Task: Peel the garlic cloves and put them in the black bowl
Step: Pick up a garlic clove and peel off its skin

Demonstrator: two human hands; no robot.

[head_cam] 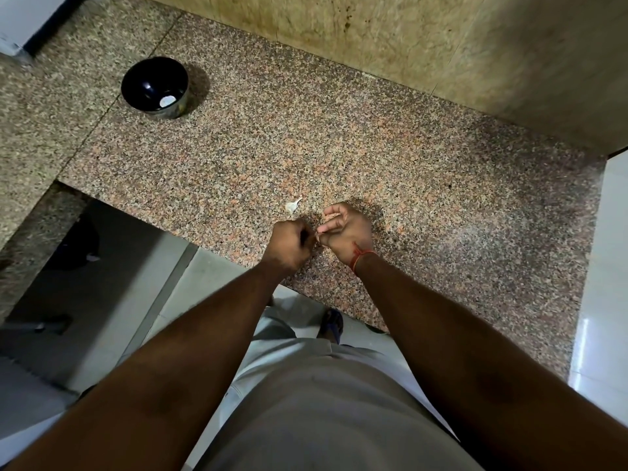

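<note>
Left hand (291, 240), right hand (346, 231) both pinching garlic clove (318, 234) (barely visible); black bowl (155, 86) well apart.

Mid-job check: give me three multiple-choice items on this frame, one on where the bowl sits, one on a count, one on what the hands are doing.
1. Where is the bowl relative to the hands?
A. far left
B. near right
C. between them

2. How many white pieces lie in the bowl?
A. none
B. one
C. five

3. What is the state of the hands?
A. both flat on the counter
B. both pinching a clove together
C. both in the bowl

Answers: 1 A, it stands up-left on the counter. 2 B, one piece shows. 3 B, left hand and right hand meet on the clove.
</note>
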